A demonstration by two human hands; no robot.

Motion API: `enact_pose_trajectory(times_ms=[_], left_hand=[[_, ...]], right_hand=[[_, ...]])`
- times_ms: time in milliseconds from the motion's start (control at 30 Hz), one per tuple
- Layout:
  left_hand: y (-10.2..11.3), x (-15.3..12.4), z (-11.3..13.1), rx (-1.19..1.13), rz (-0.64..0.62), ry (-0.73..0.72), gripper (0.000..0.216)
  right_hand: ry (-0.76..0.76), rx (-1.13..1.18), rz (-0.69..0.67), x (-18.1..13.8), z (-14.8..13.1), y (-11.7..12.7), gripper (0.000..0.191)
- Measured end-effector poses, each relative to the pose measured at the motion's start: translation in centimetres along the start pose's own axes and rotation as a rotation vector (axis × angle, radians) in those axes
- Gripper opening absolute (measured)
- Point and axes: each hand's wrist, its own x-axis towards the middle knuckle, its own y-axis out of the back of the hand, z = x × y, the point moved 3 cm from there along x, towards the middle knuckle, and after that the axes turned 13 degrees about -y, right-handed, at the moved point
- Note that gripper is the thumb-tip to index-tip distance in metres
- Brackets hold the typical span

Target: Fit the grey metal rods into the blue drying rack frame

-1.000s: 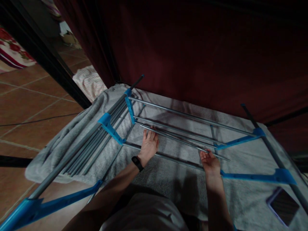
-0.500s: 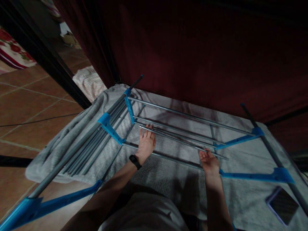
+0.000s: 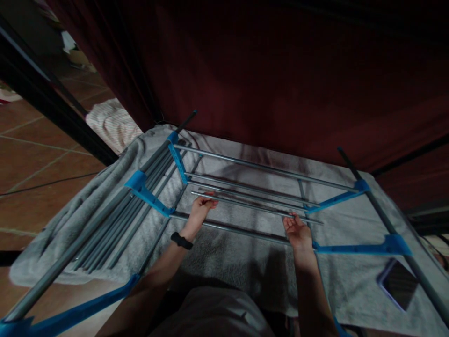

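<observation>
A thin grey metal rod (image 3: 249, 204) runs crosswise between my hands, inside a rack frame of grey tubes and blue plastic brackets. Near its left end my left hand (image 3: 202, 208), with a black wristband, has its fingers closed around the rod. Toward the other end my right hand (image 3: 296, 230) is palm up, fingers curled against the rod. Behind it, other crossbars (image 3: 245, 188) span from the left blue bracket (image 3: 149, 194) side to the right blue bracket (image 3: 333, 202). A front crossbar (image 3: 245, 232) passes below my hands.
Several loose grey rods (image 3: 115, 229) lie at the left on the grey blanket (image 3: 224, 255). A phone (image 3: 398, 284) rests at the lower right. A dark red curtain (image 3: 266, 84) hangs behind, and a dark post (image 3: 59, 93) slants at the left.
The held rod has come nearer to me, apart from the crossbars behind it. My left hand has closed around it and drawn back slightly. The whole view has shifted.
</observation>
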Motion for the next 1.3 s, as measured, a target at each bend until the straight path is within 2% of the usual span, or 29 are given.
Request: enact_pose_trajectory(times_ms=[167, 333, 433, 533, 700, 867, 1100, 1200, 1300], left_hand=[[0.9, 0.1, 1.2, -0.3, 0.102, 0.11, 0.036], [1.6, 0.6, 1.6, -0.446, 0.159, 0.169, 0.02], [1.6, 0.7, 1.5, -0.461, 0.195, 0.147, 0.009], [1.5, 0.7, 1.3, -0.463, 0.247, 0.098, 0.01], [2.2, 1.0, 1.0, -0.433, 0.435, -0.025, 0.018], [2.7, 1.2, 0.8, -0.389, 0.576, -0.054, 0.018], [2.8, 1.2, 0.8, -0.401, 0.619, -0.049, 0.017], [2.8, 1.3, 0.7, -0.409, 0.589, -0.053, 0.012], [2.6, 1.3, 0.7, -0.402, 0.559, -0.07, 0.018]], right_hand=[[-0.001, 0.049, 0.02, -0.2, 0.1, -0.2, 0.017], [0.013, 0.001, -0.006, 0.2, 0.3, -0.2, 0.011], [-0.022, 0.042, -0.02, 0.4, 0.4, -0.2, 0.008], [-0.043, 0.089, -0.029, 0.5, 0.3, -0.1, 0.007], [0.033, 0.11, -0.072, 0.6, 0.0, 0.2, 0.01], [0.053, 0.145, -0.003, 1.1, -0.3, 1.1, 0.013], [0.134, 0.164, 0.018, 0.8, -0.4, 1.3, 0.019], [0.128, 0.174, 0.042, 0.4, -0.4, 1.0, 0.019], [0.117, 0.198, 0.069, 0.2, -0.5, 0.8, 0.025]])
